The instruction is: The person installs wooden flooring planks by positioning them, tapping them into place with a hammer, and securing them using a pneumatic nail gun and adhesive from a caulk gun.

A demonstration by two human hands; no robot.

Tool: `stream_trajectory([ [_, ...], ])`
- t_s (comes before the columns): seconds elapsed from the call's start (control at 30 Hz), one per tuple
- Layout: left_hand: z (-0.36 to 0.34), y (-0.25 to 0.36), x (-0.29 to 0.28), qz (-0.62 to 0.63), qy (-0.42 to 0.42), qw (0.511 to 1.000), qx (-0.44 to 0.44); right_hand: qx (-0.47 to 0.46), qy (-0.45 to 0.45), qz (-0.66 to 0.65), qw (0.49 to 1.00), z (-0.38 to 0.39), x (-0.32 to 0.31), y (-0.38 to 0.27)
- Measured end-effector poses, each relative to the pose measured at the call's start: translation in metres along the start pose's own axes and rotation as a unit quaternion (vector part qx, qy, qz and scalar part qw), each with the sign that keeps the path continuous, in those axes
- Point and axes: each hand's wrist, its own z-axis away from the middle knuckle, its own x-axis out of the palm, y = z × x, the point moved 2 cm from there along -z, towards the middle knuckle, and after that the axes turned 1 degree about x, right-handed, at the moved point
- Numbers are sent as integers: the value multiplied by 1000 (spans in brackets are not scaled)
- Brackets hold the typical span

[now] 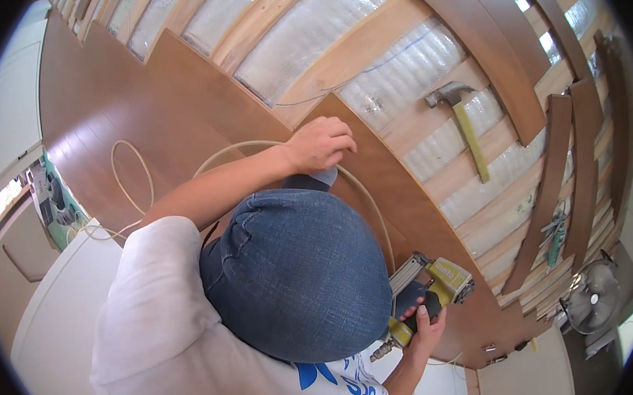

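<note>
My right hand (425, 324) is closed round the black grip of a yellow-green nail gun (449, 280), held low beside my bent, denim-covered knee (303, 277). My left hand (324, 145) reaches across past the knee with its fingers curled, over the end of a brown floorboard (367, 150); whether something small is inside them is hidden. A beige air hose (365, 190) runs behind the knee toward the nail gun. Dark footwear (306, 182) shows just below my left hand.
Beyond the laid brown boards (168, 114), wooden joists (341, 49) alternate with silvery insulation (291, 38). A claw hammer (471, 138) lies across them. Loose planks (544, 191), a teal-handled tool (556, 240) and a fan (594, 296) are at the right. White cabinets (7, 102) stand left.
</note>
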Motion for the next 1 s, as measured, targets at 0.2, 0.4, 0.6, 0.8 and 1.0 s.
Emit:
stream_trajectory([
  [0.2, 191, -113, -149, -170, 331, 876, -307, -98, -120, 198, 968, 2, 90, -74],
  [0.4, 247, -161, -186, -363, 425, 721, -410, -40, -369, 341, 864, -55, 274, -130],
  [0.6, 262, -158, -181, -321, 438, 727, -421, -8, -402, 475, 783, -81, 387, -100],
  [0.8, 256, -157, -184, -323, 443, 729, -411, 15, -418, 535, 734, -85, 407, -100],
  [1.0, 256, -155, -186, -320, 435, 745, -393, 4, -399, 572, 716, -82, 413, -107],
])
